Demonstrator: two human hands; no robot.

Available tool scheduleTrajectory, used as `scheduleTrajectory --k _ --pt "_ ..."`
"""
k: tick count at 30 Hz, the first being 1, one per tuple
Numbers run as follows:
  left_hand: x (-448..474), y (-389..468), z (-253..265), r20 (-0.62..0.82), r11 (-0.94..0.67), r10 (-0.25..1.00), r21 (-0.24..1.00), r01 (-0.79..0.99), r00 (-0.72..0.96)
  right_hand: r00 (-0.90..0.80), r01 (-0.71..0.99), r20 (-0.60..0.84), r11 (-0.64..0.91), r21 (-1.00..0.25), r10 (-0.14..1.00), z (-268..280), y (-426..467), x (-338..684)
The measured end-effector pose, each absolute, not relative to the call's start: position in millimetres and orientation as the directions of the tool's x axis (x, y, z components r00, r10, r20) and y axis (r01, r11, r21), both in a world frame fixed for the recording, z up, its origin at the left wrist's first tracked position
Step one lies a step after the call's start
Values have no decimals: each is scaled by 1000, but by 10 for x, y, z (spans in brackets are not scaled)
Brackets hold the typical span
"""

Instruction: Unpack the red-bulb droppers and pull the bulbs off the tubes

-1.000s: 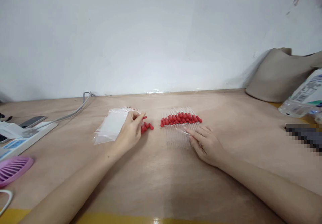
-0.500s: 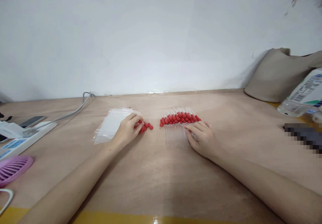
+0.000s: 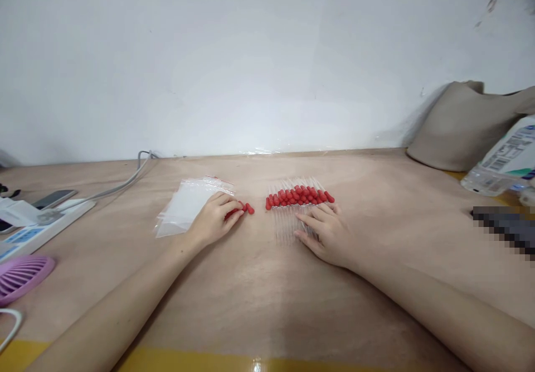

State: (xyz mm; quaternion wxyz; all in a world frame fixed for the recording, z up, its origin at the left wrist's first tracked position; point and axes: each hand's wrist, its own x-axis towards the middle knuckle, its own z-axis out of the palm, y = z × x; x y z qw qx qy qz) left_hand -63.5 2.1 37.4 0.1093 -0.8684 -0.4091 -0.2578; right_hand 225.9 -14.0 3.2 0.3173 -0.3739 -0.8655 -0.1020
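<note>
My left hand (image 3: 215, 217) curls over a small pile of red rubber bulbs (image 3: 249, 208), fingers and thumb closing on some of them; its palm hides part of the pile. Under and beside my right hand (image 3: 328, 231) lies a row of clear glass dropper tubes (image 3: 284, 227). That hand's fingers are stretched and apart, resting on the tubes at their right side. A band of red dropper bulbs (image 3: 298, 195) crosses the tubes, with more clear tube ends showing behind it. Clear zip bags (image 3: 181, 204) lie in a loose stack left of my left hand.
At left are a white power strip (image 3: 58, 224) with a grey cable (image 3: 119, 186), a phone (image 3: 54, 199) and a pink fan (image 3: 27, 279). A beige bag-like item (image 3: 455, 126), a clear bottle (image 3: 501, 160) and a blurred dark object (image 3: 507, 228) are at right. A wall closes the back.
My left thumb has moved slightly right over the loose red bulbs. My right hand has shifted a little left, its fingers and thumb now spread farther across the tubes.
</note>
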Motion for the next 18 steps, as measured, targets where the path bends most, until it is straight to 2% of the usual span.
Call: scheduleTrajectory --k 9,18 --pt "-666 36 406 564 -642 654 59 765 505 -569 698 532 710 -90 627 87 -157 2297" --pt "-678 28 446 565 -630 642 2 777 518 -616 640 509 759 -120 601 93 -148 2444"
